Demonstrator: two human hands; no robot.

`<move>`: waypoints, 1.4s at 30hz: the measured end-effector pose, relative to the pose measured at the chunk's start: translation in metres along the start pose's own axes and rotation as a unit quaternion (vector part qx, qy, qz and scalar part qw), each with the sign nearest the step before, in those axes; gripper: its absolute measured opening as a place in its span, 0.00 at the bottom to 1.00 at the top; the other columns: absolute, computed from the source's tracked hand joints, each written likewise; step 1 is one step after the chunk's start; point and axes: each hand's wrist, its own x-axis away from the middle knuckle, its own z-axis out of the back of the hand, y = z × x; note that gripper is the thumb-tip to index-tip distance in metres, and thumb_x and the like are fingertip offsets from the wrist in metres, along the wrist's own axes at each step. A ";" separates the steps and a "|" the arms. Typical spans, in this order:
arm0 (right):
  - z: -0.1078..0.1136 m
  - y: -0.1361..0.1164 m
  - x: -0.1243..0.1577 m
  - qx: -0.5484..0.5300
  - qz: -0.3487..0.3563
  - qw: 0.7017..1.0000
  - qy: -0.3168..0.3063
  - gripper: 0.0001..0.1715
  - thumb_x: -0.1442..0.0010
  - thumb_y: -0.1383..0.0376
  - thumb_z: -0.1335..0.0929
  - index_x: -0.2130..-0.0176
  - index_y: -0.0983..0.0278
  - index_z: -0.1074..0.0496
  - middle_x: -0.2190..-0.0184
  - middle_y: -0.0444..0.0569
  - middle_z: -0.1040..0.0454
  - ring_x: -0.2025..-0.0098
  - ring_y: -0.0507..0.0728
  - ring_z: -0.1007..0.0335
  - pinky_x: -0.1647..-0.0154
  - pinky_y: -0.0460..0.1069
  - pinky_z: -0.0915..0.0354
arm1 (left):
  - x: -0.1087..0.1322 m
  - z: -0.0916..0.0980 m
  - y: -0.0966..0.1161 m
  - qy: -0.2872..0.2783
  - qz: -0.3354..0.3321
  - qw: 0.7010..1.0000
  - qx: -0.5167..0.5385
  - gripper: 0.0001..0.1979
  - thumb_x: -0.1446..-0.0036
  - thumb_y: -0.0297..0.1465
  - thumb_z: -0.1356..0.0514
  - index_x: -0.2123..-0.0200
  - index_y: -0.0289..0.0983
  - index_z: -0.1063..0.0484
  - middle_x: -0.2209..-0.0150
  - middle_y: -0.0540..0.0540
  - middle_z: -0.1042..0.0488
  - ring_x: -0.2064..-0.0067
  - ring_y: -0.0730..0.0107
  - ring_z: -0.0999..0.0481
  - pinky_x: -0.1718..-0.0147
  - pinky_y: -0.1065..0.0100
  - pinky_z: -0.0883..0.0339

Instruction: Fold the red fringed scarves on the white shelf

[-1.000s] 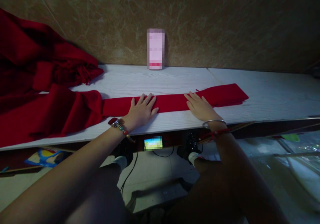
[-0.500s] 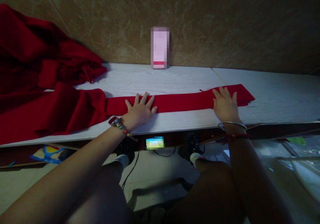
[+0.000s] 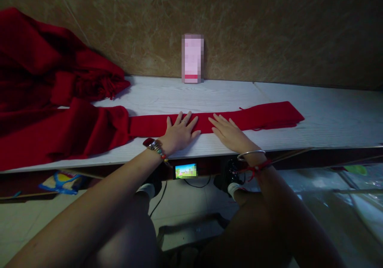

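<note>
A red scarf (image 3: 266,115) lies folded lengthwise into a flat strip along the white wood-grain table (image 3: 161,92). Its right end shows stacked layers, and on the left the strip meets loose, rumpled red cloth. My left hand (image 3: 181,133) rests on the middle of the strip with fingers spread. A little to its right, my right hand (image 3: 229,133) lies flat on the same strip, fingers stretched out and slanting to the upper left. Neither hand grips the cloth.
A heap of red fringed cloth (image 3: 32,60) fills the table's left end. A pink blurred box-like thing (image 3: 192,58) stands against the brown marbled wall (image 3: 269,28). Below the table edge are a lit phone screen (image 3: 184,171), a blue-and-white packet (image 3: 62,182) and a cable (image 3: 158,200).
My right hand has slid left along the strip from near its right end to the middle. My left hand has shifted slightly right.
</note>
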 end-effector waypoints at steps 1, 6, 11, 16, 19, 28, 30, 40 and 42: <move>0.001 0.004 0.002 0.002 -0.010 1.000 0.000 0.29 0.36 0.61 0.47 0.37 0.61 0.45 0.34 0.49 0.49 0.34 0.60 0.57 0.36 0.64 0.55 | 0.000 0.001 0.000 -0.004 0.002 1.000 0.002 0.29 0.35 0.44 0.63 0.34 0.41 0.59 0.32 0.43 0.64 0.33 0.46 0.65 0.42 0.35 0.61; 0.003 0.019 0.007 0.013 -0.065 0.998 0.013 0.30 0.36 0.62 0.48 0.37 0.62 0.45 0.35 0.52 0.47 0.34 0.62 0.55 0.37 0.66 0.54 | 0.003 0.002 -0.006 -0.008 0.008 1.000 0.002 0.28 0.34 0.44 0.63 0.34 0.45 0.58 0.32 0.46 0.63 0.33 0.46 0.65 0.43 0.33 0.61; 0.008 0.009 -0.004 0.035 -0.088 0.995 0.033 0.30 0.37 0.63 0.47 0.38 0.70 0.43 0.36 0.59 0.46 0.35 0.65 0.52 0.37 0.66 0.53 | 0.008 0.002 -0.013 -0.009 0.018 1.000 0.001 0.28 0.35 0.44 0.63 0.34 0.45 0.59 0.32 0.46 0.64 0.33 0.45 0.64 0.43 0.33 0.60; 0.012 -0.032 -0.029 0.025 -0.048 0.996 0.066 0.30 0.36 0.64 0.47 0.38 0.72 0.43 0.35 0.59 0.48 0.34 0.63 0.55 0.36 0.63 0.54 | 0.016 0.002 -0.024 -0.009 0.027 1.000 -0.010 0.28 0.35 0.44 0.63 0.34 0.45 0.59 0.32 0.45 0.63 0.33 0.45 0.64 0.43 0.33 0.59; 0.005 -0.056 -0.040 0.020 -0.007 0.998 0.053 0.29 0.36 0.65 0.46 0.38 0.71 0.43 0.35 0.58 0.48 0.34 0.63 0.55 0.36 0.63 0.53 | 0.024 0.001 -0.036 -0.002 0.035 0.999 -0.014 0.28 0.35 0.44 0.64 0.34 0.44 0.59 0.32 0.45 0.62 0.33 0.45 0.63 0.44 0.33 0.57; -0.008 -0.057 -0.041 0.023 0.011 1.000 0.000 0.29 0.36 0.64 0.46 0.37 0.66 0.45 0.35 0.54 0.48 0.34 0.61 0.55 0.36 0.62 0.53 | 0.050 -0.002 -0.059 -0.004 0.088 0.994 -0.067 0.28 0.35 0.42 0.61 0.34 0.43 0.59 0.32 0.44 0.63 0.34 0.42 0.63 0.42 0.37 0.57; -0.005 -0.050 -0.038 0.025 -0.003 1.000 -0.008 0.30 0.36 0.63 0.46 0.37 0.66 0.45 0.34 0.53 0.49 0.34 0.61 0.56 0.36 0.62 0.53 | 0.051 -0.002 -0.058 0.000 0.087 0.994 -0.072 0.28 0.35 0.42 0.61 0.34 0.43 0.59 0.32 0.43 0.62 0.34 0.40 0.63 0.43 0.36 0.57; 0.004 0.020 -0.016 0.029 -0.114 0.993 0.017 0.30 0.36 0.62 0.47 0.38 0.67 0.44 0.36 0.57 0.46 0.35 0.65 0.53 0.38 0.67 0.53 | 0.043 0.013 -0.041 -0.021 0.115 0.992 -0.043 0.28 0.35 0.42 0.61 0.36 0.38 0.49 0.33 0.37 0.56 0.35 0.35 0.57 0.44 0.38 0.52; 0.003 0.028 -0.014 0.029 -0.124 0.991 0.040 0.30 0.37 0.62 0.47 0.38 0.67 0.43 0.36 0.58 0.45 0.35 0.66 0.52 0.39 0.68 0.53 | 0.039 0.015 -0.038 0.007 0.098 0.994 -0.047 0.28 0.35 0.41 0.61 0.38 0.34 0.45 0.34 0.35 0.52 0.35 0.36 0.54 0.43 0.41 0.51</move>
